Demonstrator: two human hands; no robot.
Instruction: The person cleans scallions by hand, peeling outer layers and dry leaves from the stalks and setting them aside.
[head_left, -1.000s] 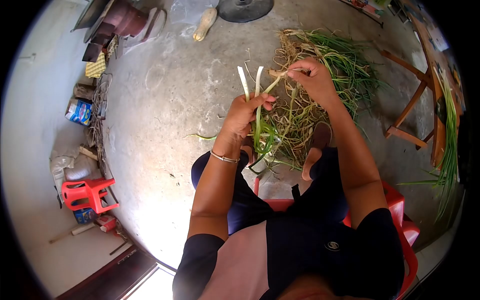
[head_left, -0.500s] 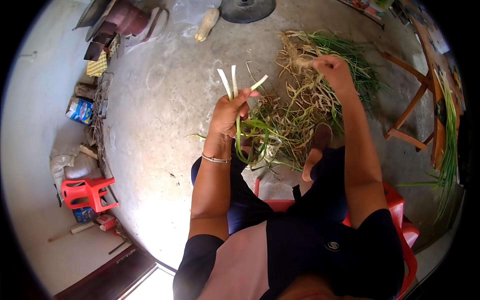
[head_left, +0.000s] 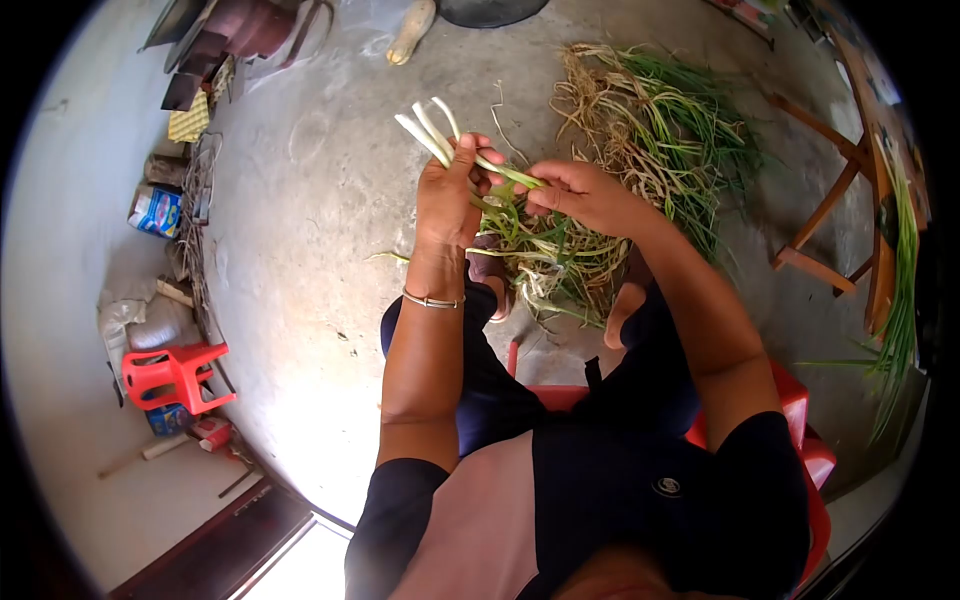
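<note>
My left hand (head_left: 447,203) is closed around a few spring onions (head_left: 431,133), their white ends sticking out up and to the left past the thumb. Their green part runs across to my right hand (head_left: 590,197), whose thumb and fingers pinch it. Below the hands, a heap of loose pale and green leaves (head_left: 560,262) lies on the floor between my feet. Beyond my right hand spreads a larger pile of untrimmed spring onions (head_left: 690,140), with dry roots towards the left and green tops towards the right.
A wooden table (head_left: 868,150) with angled legs stands at the right, long green spring onions (head_left: 902,270) hanging over its edge. A small red chair (head_left: 172,376) and boxes line the left wall. A pale gourd (head_left: 410,32) lies at the top. I sit on a red chair (head_left: 793,400).
My right hand has come down and left from the pile to the spring onions in my left hand and now pinches their green part. The white ends now tilt further left.
</note>
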